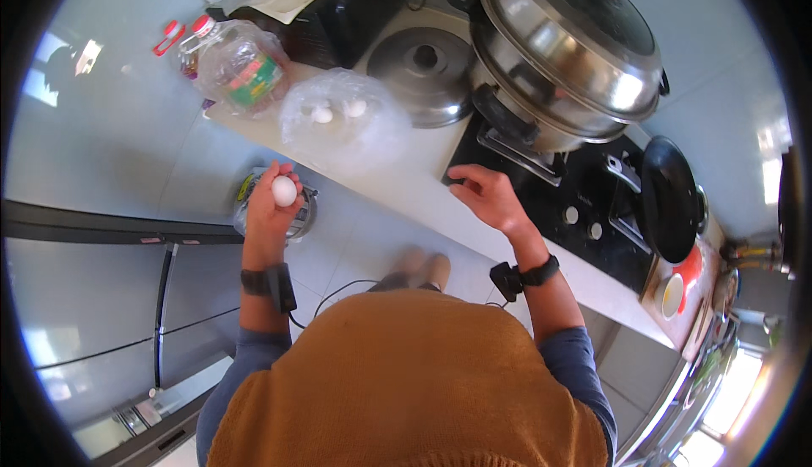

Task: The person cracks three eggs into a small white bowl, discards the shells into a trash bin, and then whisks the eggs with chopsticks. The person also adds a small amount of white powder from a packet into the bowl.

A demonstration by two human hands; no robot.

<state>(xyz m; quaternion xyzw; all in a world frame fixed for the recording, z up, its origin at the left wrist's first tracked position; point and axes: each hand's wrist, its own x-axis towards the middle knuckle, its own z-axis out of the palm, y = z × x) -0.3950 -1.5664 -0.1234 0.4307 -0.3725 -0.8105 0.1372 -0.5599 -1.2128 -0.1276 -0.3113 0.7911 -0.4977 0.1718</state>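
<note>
A white egg (284, 191) rests in my left hand (269, 203), which holds it palm up with the fingers curled around it, out past the counter's front edge. On the counter (406, 169), a clear plastic bag (374, 137) contains two visible white eggs, one left egg (322, 114) and one right egg (356, 108). My right hand (485, 197) is over the stove's front left corner, thumb and forefinger apart with nothing between them. The undersides of its other fingers are hidden.
A stacked steel steamer pot (558, 54) stands on the black gas stove (561, 194), beside a tilted frying pan (667, 200). A steel lid (422, 77) and plastic-wrapped oil bottle (241, 73) stand behind the bag. At right is a white bowl (670, 295) containing something yellow.
</note>
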